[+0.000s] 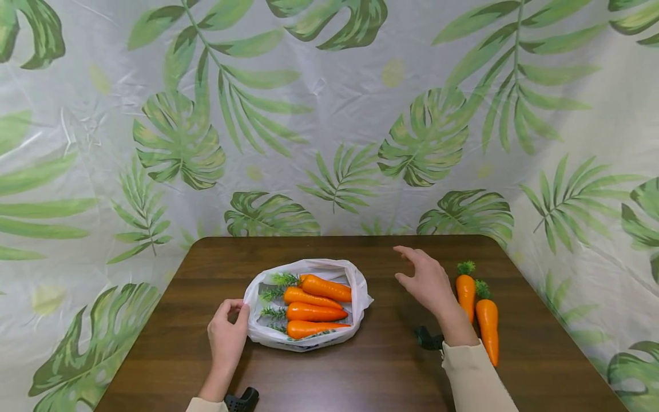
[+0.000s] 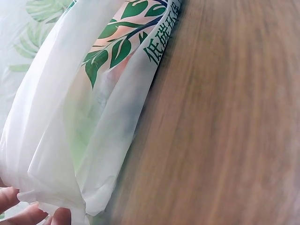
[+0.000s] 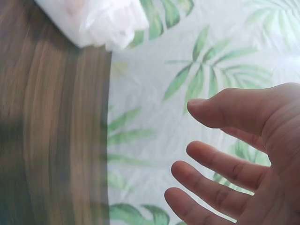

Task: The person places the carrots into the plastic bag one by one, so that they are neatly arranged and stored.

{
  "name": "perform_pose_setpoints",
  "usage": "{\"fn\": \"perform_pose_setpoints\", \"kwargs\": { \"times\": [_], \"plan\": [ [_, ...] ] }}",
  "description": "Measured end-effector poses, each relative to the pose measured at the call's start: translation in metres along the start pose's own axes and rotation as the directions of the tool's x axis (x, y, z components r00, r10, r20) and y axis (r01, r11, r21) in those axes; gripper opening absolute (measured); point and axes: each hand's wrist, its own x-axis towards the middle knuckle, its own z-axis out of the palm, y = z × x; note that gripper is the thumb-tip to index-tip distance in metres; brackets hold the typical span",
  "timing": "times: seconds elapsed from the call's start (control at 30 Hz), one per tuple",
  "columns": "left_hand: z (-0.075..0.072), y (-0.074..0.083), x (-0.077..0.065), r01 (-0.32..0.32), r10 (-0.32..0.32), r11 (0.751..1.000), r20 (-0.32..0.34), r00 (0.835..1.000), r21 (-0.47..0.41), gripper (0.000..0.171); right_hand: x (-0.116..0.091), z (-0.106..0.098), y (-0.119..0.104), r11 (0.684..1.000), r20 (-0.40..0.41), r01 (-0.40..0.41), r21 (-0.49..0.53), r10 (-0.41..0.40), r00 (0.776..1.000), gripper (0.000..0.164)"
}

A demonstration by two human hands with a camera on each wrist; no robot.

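A white plastic bag lies on the table with its mouth spread, several orange carrots with green tops side by side inside. My left hand pinches the bag's left rim between thumb and fingers; the left wrist view shows those fingertips on the bag's edge, with green leaf print along its side. To the right of the bag my right hand hovers over the table, fingers apart and holding nothing, as the right wrist view of the hand also shows. Two carrots lie beside the right forearm.
The brown wooden table has rounded far corners. Behind it hangs a pale curtain printed with green leaves. Dark straps sit at both wrists, one near the right wrist.
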Motion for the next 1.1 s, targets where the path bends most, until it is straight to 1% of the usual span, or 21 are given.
{"fn": "perform_pose_setpoints", "kwargs": {
  "times": [0.13,0.37,0.53,0.73,0.93,1.1],
  "plan": [
    [0.0,0.001,0.0,-0.004,0.004,1.0,0.003,1.0,0.0,0.004,-0.006,-0.005,0.017,0.999,-0.002,-0.035,-0.01,0.035,0.999,0.063],
    [-0.001,-0.001,0.0,0.021,-0.021,1.0,0.017,1.0,0.001,0.006,-0.017,-0.01,0.04,0.997,0.005,-0.072,0.0,0.072,0.997,0.063],
    [-0.001,0.0,-0.001,0.012,-0.013,1.0,0.023,1.0,0.003,0.006,-0.027,-0.016,0.053,0.994,0.007,-0.107,-0.013,0.107,0.994,0.062],
    [0.0,0.0,-0.001,-0.008,0.008,1.0,0.01,1.0,0.003,0.008,-0.038,-0.026,0.067,0.986,0.002,-0.167,-0.021,0.167,0.986,0.061],
    [0.0,0.001,0.0,0.005,-0.005,1.0,0.018,1.0,0.008,0.007,-0.04,-0.034,0.085,0.976,0.008,-0.211,-0.056,0.211,0.977,0.062],
    [0.0,-0.001,0.0,0.006,-0.006,1.0,0.018,1.0,0.012,0.007,-0.04,-0.035,0.1,0.968,0.017,-0.235,-0.084,0.237,0.971,0.064]
  ]
}}
